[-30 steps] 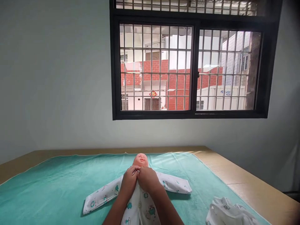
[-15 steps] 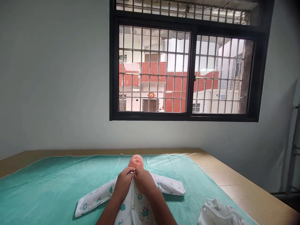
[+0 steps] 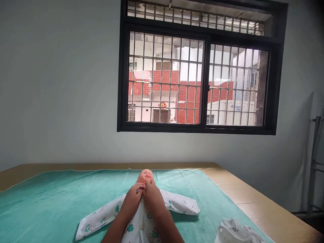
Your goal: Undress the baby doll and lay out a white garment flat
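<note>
A baby doll lies face up, dressed in a white long-sleeved baby outfit with green and pink animal prints. Its sleeves stretch out to both sides. My left hand and my right hand meet at the collar just below the doll's chin. Both have their fingers closed in a pinch on the neckline, thumbs close together. The bit of collar between the fingertips is mostly hidden by my hands. Down the front of the outfit runs a placket with a pale round fastener showing below my wrists.
A green cloth covers most of the wooden table. At the lower right lies a crumpled white printed garment. Behind the table is a wall with a barred window; a metal frame stands at the far right.
The view has tilted and shifted slightly. Both hands stay at the collar, with the right fingertips a little higher, nearer the doll's chin.
</note>
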Tool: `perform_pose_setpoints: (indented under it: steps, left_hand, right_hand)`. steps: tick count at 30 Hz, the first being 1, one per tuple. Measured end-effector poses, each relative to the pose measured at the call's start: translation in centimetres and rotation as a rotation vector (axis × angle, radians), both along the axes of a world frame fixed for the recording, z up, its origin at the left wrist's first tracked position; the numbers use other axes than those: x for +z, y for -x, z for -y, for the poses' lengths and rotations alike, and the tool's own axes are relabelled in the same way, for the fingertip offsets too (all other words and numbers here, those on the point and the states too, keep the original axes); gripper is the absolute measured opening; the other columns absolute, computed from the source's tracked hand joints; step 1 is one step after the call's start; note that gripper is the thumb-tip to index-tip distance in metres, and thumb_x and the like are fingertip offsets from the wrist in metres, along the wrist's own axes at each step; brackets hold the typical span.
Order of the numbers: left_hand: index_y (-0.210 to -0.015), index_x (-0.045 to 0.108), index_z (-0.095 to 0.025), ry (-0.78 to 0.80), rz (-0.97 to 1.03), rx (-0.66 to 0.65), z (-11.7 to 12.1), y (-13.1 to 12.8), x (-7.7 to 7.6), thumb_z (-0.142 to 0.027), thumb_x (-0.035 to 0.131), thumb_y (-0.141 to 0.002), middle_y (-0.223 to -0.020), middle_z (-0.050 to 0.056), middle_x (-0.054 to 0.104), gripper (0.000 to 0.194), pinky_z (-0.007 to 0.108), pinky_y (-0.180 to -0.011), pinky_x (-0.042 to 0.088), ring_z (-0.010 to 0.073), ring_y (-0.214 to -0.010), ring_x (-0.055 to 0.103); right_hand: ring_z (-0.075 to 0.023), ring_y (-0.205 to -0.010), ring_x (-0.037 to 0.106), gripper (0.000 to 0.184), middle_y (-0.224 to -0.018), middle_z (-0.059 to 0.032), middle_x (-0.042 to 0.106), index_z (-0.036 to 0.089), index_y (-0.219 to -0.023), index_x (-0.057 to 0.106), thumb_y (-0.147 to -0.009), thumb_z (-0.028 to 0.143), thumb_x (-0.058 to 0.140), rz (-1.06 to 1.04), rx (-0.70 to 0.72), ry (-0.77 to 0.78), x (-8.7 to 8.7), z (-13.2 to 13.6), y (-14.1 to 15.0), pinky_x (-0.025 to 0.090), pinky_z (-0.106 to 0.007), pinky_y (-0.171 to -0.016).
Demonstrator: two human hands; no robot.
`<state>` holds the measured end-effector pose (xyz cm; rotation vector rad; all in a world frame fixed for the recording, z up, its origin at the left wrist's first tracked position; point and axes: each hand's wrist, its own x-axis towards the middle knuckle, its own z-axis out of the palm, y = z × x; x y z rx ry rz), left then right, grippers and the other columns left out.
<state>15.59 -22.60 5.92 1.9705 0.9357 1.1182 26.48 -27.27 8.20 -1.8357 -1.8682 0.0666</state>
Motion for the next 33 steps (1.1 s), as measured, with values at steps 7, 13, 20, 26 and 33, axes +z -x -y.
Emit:
perform_pose_setpoints:
  steps: [7,13,20,26,33]
  left_hand:
    - [-0.081,0.069,-0.019,0.007,-0.009,0.018,-0.1,0.0,-0.2,-0.028,0.043,-0.073,-0.109,0.009,0.068,0.028,0.036,-0.099,0.041,0.0245,-0.108,0.058]
    - [-0.08,0.069,-0.019,-0.004,0.019,0.021,-0.5,-0.2,-0.7,-0.026,0.042,-0.073,-0.107,0.009,0.069,0.028,0.036,-0.099,0.041,0.0241,-0.106,0.059]
    - [-0.087,0.069,-0.019,0.0,-0.008,0.005,0.0,-0.1,-0.2,-0.028,0.043,-0.076,-0.107,0.008,0.068,0.029,0.036,-0.1,0.041,0.0237,-0.107,0.058]
    - [-0.083,0.067,-0.02,-0.062,-0.074,0.003,-0.1,0.0,-0.3,-0.026,0.04,-0.078,-0.109,0.008,0.067,0.028,0.036,-0.1,0.04,0.0223,-0.108,0.057]
    - [-0.089,0.069,-0.021,-0.09,-0.074,0.028,-0.2,-0.2,-0.7,-0.025,0.039,-0.079,-0.105,0.007,0.069,0.031,0.035,-0.096,0.043,0.0227,-0.103,0.059]
  right_hand:
    - [-0.0215,-0.088,0.066,0.028,-0.12,-0.0151,0.058,0.015,-0.109,0.056,-0.088,0.014,0.039,-0.085,-0.077,0.037,0.3,0.4,-0.1,0.044,-0.029,-0.07]
    - [-0.0194,-0.085,0.063,0.017,-0.095,-0.0093,0.065,0.016,-0.089,0.06,-0.08,0.017,0.046,-0.2,-0.183,-0.028,-0.2,0.2,-0.2,0.042,-0.026,-0.07]
    - [-0.0191,-0.081,0.064,0.017,-0.09,-0.0065,0.069,0.021,-0.092,0.062,-0.087,0.021,0.046,-0.06,-0.25,0.006,-0.3,0.5,-0.1,0.039,-0.025,-0.064]
    - [-0.0187,-0.078,0.064,0.014,-0.085,-0.006,0.07,0.021,-0.085,0.063,-0.086,0.021,0.049,-0.116,-0.297,-0.035,-0.4,0.4,0.0,0.034,-0.025,-0.06]
    - [-0.0172,-0.07,0.06,0.01,-0.079,-0.0049,0.068,0.021,-0.08,0.061,-0.082,0.02,0.052,-0.128,-0.286,-0.081,-0.9,0.1,-0.1,0.028,-0.025,-0.057]
